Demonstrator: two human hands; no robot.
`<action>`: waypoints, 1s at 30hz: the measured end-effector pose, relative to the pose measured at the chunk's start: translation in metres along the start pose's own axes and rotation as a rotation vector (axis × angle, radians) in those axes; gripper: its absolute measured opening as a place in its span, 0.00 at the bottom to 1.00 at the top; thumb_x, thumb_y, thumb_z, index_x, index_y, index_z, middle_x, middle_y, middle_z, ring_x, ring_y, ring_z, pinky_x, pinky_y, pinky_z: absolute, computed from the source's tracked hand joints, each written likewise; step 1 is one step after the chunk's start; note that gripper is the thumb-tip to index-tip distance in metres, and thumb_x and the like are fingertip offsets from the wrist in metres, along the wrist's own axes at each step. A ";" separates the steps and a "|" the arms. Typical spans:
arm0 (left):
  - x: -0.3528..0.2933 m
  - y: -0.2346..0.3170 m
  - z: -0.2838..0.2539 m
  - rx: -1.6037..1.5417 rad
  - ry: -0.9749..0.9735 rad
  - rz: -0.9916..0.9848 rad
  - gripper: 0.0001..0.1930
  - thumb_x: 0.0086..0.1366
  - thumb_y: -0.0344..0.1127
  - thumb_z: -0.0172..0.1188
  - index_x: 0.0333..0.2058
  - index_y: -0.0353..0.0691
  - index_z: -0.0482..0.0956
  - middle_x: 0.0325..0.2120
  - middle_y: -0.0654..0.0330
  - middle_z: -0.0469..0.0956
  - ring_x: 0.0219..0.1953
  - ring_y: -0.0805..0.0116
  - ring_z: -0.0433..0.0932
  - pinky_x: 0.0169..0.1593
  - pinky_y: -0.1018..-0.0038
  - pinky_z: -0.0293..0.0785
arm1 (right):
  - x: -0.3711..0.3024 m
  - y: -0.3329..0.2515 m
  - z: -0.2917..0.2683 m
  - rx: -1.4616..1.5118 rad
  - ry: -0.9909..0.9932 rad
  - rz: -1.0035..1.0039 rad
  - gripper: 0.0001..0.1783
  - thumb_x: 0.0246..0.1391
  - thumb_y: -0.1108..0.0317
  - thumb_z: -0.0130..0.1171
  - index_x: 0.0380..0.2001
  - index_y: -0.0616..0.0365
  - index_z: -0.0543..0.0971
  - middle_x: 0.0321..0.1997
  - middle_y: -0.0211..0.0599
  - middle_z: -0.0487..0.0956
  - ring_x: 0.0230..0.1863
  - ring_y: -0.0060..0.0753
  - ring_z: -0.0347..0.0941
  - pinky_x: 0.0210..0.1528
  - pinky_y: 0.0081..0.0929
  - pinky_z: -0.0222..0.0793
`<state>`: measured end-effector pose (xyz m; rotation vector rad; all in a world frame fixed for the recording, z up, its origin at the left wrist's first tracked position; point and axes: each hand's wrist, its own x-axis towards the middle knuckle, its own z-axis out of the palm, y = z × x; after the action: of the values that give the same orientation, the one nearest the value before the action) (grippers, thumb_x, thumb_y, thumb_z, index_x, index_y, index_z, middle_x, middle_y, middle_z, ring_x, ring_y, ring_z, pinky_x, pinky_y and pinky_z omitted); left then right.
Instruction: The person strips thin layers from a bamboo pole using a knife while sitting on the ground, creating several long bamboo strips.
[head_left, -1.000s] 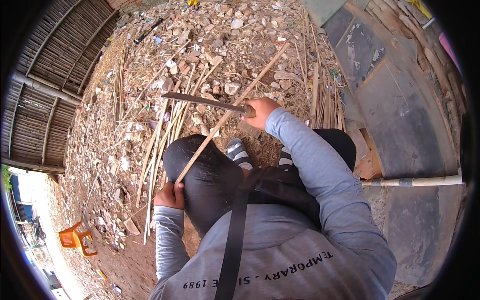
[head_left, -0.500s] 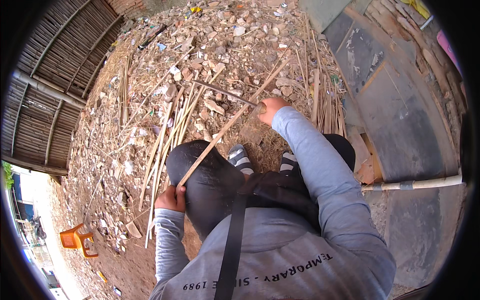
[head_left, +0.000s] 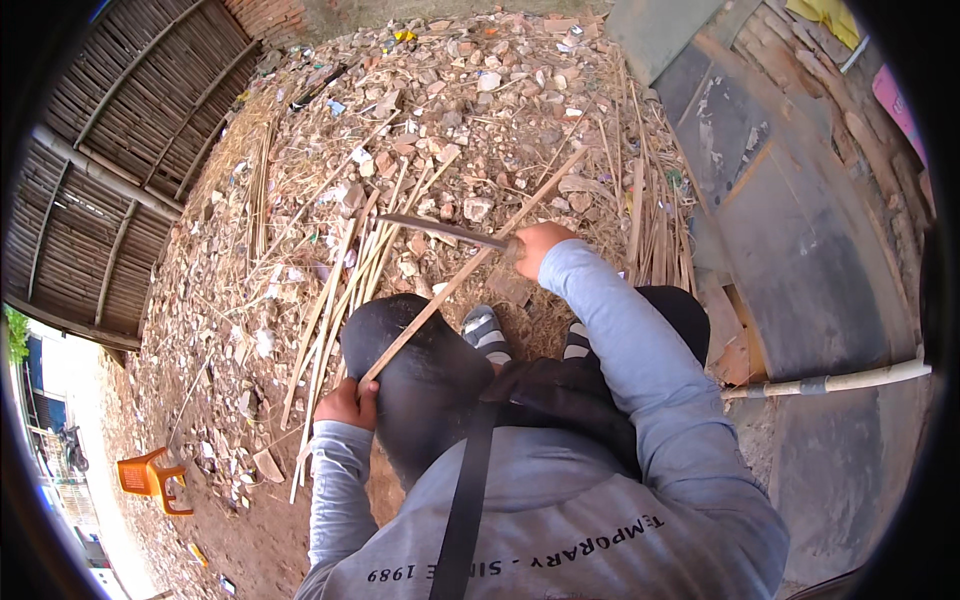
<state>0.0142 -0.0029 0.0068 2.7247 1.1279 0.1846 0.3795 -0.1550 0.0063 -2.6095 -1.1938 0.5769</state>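
Note:
My left hand (head_left: pixel 346 403) is closed round the near end of a long bamboo strip (head_left: pixel 432 305), beside my left knee. The strip slants across that knee, away and to the right, its far end over the rubble. My right hand (head_left: pixel 543 249) grips the handle of a long-bladed knife (head_left: pixel 440 229), ahead of my knees. The blade points left and crosses the strip near the handle; whether its edge touches the strip I cannot tell. My right fingers are partly hidden behind the hand and handle.
Several more bamboo strips (head_left: pixel 330 300) lie left of my left knee, and another pile (head_left: pixel 655 225) lies at the right. Broken stones and litter cover the ground. A dark board (head_left: pixel 800 250) stands at right, a woven bamboo wall (head_left: pixel 130 130) at left, an orange chair (head_left: pixel 146 477) lower left.
The knife has come a little nearer to me, its tip swinging down more than its handle. My left hand still holds the strip in nearly the same place. The view has shifted slightly.

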 end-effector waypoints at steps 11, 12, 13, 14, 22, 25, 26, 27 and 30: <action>0.003 0.003 -0.002 0.003 -0.043 -0.040 0.21 0.62 0.53 0.54 0.23 0.39 0.71 0.18 0.45 0.75 0.23 0.41 0.75 0.28 0.51 0.69 | 0.005 0.004 0.008 0.025 0.009 -0.024 0.23 0.41 0.58 0.61 0.42 0.55 0.79 0.44 0.46 0.79 0.47 0.48 0.75 0.51 0.38 0.71; 0.003 0.002 -0.001 0.003 -0.045 -0.042 0.21 0.62 0.53 0.54 0.23 0.39 0.71 0.17 0.45 0.75 0.23 0.41 0.75 0.28 0.51 0.68 | 0.004 0.003 0.010 0.036 0.029 -0.045 0.23 0.41 0.57 0.61 0.42 0.55 0.79 0.42 0.46 0.79 0.46 0.49 0.75 0.50 0.39 0.71; 0.002 0.001 0.000 0.003 -0.048 -0.044 0.21 0.62 0.52 0.54 0.23 0.39 0.71 0.17 0.45 0.75 0.23 0.41 0.75 0.28 0.51 0.68 | 0.003 0.002 0.011 0.046 0.050 -0.066 0.23 0.41 0.57 0.62 0.42 0.54 0.79 0.41 0.47 0.79 0.45 0.49 0.75 0.49 0.39 0.71; 0.002 0.001 0.001 -0.007 -0.039 -0.039 0.21 0.62 0.52 0.54 0.23 0.39 0.71 0.17 0.45 0.74 0.23 0.41 0.75 0.28 0.51 0.68 | 0.003 0.001 0.012 0.057 0.071 -0.087 0.23 0.41 0.56 0.62 0.42 0.54 0.79 0.39 0.47 0.80 0.44 0.50 0.76 0.48 0.40 0.72; 0.003 0.005 -0.003 0.010 -0.008 0.002 0.21 0.61 0.52 0.55 0.21 0.40 0.70 0.16 0.46 0.74 0.22 0.42 0.74 0.27 0.51 0.68 | 0.007 0.004 0.017 0.006 -0.009 -0.035 0.24 0.42 0.58 0.61 0.45 0.54 0.78 0.45 0.45 0.79 0.49 0.47 0.75 0.53 0.38 0.70; 0.001 0.001 0.000 0.007 0.012 -0.007 0.21 0.61 0.52 0.56 0.21 0.40 0.69 0.16 0.46 0.74 0.21 0.41 0.74 0.27 0.51 0.68 | 0.002 -0.003 0.009 0.000 -0.005 -0.047 0.24 0.42 0.58 0.61 0.45 0.54 0.78 0.45 0.46 0.79 0.49 0.47 0.74 0.53 0.39 0.70; 0.001 -0.003 0.003 -0.015 0.021 0.001 0.21 0.61 0.52 0.56 0.21 0.39 0.69 0.16 0.46 0.74 0.21 0.41 0.74 0.26 0.52 0.68 | 0.000 -0.005 0.005 0.015 0.013 -0.066 0.23 0.42 0.57 0.61 0.44 0.54 0.78 0.44 0.46 0.79 0.48 0.48 0.75 0.52 0.39 0.70; 0.001 -0.004 0.005 -0.032 0.033 0.014 0.21 0.61 0.52 0.56 0.21 0.39 0.69 0.16 0.45 0.74 0.21 0.41 0.74 0.26 0.52 0.68 | -0.002 -0.003 0.003 0.028 0.031 -0.078 0.23 0.41 0.57 0.61 0.43 0.55 0.79 0.42 0.47 0.79 0.47 0.48 0.75 0.52 0.40 0.70; 0.002 -0.004 0.008 -0.072 0.060 0.041 0.21 0.61 0.51 0.56 0.20 0.39 0.69 0.16 0.45 0.73 0.21 0.41 0.74 0.25 0.52 0.67 | 0.002 0.004 0.008 0.110 0.078 -0.114 0.22 0.41 0.57 0.61 0.40 0.56 0.79 0.40 0.48 0.79 0.45 0.49 0.75 0.50 0.40 0.71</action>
<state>0.0142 0.0002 -0.0016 2.6971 1.0606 0.3090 0.3796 -0.1563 -0.0032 -2.4315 -1.2406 0.4997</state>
